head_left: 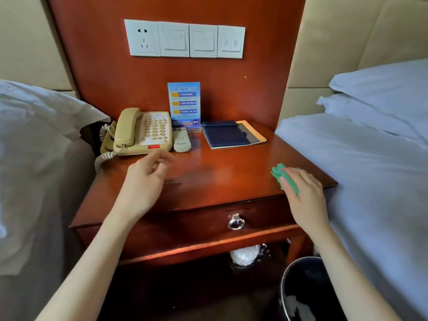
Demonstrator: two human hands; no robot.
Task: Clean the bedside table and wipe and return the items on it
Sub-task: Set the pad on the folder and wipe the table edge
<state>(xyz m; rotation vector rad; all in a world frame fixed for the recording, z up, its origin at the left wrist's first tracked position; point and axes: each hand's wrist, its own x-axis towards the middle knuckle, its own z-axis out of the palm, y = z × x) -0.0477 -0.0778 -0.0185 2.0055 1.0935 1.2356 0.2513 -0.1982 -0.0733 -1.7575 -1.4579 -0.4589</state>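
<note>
- Wooden and red-brown, the bedside table (208, 179) stands between two beds, with a drawer (208, 218) under its top.
- Along the back edge, from the left corner: a tan phone (143, 132), a small grey remote (181, 139) just beside it, a blue sign card (184, 105) standing up behind the remote, and a dark blue folder (228, 136) lying flat on some paper toward the right.
- A green cloth (283, 177) sits near the front right corner of the table top.
- The right hand (305, 195) holds the cloth, with its fingers curled over it.
- The left hand (144, 181) is above the table top near the front left, just in front of the phone. Its fingers are loose and a bit bent, and it holds nothing.
- On the wooden wall panel above is a row of white switches (185, 40).
- Under the table lies something white in clear wrap (245, 254).
- A black bin (301, 288) stands on the floor by the front right leg.
- White bedding (34, 147) is on the left, and more (370, 158) on the right.
</note>
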